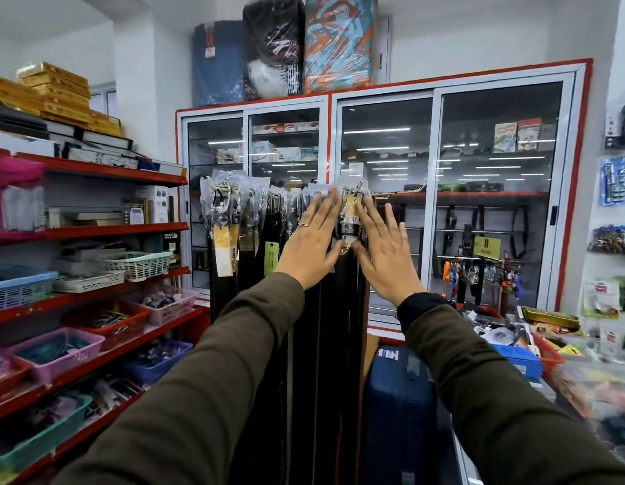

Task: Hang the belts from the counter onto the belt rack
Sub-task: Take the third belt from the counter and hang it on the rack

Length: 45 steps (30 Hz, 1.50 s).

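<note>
Several dark belts with plastic-wrapped buckles hang in a row from the belt rack (384, 195) straight ahead. The rightmost belt (351, 218) has a yellow tag and hangs between my two hands. My left hand (312, 241) is flat with fingers spread, lying against the belts just left of it. My right hand (386, 255) is also flat with spread fingers, just right of that belt. Neither hand grips anything. The rack's bar sticks out bare to the right of the last belt. The counter (583, 376) lies at the lower right, blurred.
Red shelves (104, 232) with baskets and boxes line the left side. A glass-door cabinet (436, 204) stands behind the belts. A blue suitcase (398, 411) stands low, right of the belts. Cluttered trays sit on the counter at right.
</note>
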Available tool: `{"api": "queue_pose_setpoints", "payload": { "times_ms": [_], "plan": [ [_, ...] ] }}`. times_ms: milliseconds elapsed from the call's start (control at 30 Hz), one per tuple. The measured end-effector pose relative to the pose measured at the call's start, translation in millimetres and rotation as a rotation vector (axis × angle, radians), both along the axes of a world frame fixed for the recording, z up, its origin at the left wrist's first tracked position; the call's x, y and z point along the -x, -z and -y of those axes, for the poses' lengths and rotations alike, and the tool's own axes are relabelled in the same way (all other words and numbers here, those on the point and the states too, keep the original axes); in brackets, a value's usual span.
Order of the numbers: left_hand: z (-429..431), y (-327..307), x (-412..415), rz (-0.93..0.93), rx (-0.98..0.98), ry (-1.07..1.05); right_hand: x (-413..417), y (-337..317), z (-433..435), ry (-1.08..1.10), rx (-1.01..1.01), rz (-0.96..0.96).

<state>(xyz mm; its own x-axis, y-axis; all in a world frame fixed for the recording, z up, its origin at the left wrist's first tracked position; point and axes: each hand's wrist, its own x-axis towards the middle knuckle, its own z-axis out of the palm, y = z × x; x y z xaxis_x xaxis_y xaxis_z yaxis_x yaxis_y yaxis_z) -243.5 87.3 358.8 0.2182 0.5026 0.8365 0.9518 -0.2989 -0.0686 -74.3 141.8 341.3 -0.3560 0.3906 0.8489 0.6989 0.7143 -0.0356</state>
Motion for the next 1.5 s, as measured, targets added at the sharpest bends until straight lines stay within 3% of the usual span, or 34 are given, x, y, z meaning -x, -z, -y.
{"api": "queue_pose_setpoints", "payload": {
  "times_ms": [233,333,533,800,1067,1300,1500],
  "plan": [
    [-12.0,7.4,9.4,-0.038,0.083,-0.193,11.9,-1.4,-16.2,0.022,0.007,0.08],
    [-8.4,9.2,10.3,-0.043,0.064,-0.234,16.3,2.6,-11.4,0.006,0.031,0.019],
    [17.3,17.0,35.5,-0.039,-0.071,-0.262,36.8,23.2,10.1,-0.035,-0.074,-0.149],
    [67.5,23.4,124.4,0.101,-0.264,-0.255,118.9,10.4,48.1,-0.163,-0.162,-0.085],
    [70.9,19.7,172.3,0.133,-0.087,-0.219,191.8,2.9,54.4,-0.119,-0.115,0.085],
    [42.3,14.9,170.8,0.12,0.039,-0.238,199.2,5.8,31.2,-0.018,-0.041,0.091],
    [37.2,24.9,163.1,0.168,0.001,-0.241,191.3,9.6,35.8,-0.019,-0.025,0.112]
  ]
}}
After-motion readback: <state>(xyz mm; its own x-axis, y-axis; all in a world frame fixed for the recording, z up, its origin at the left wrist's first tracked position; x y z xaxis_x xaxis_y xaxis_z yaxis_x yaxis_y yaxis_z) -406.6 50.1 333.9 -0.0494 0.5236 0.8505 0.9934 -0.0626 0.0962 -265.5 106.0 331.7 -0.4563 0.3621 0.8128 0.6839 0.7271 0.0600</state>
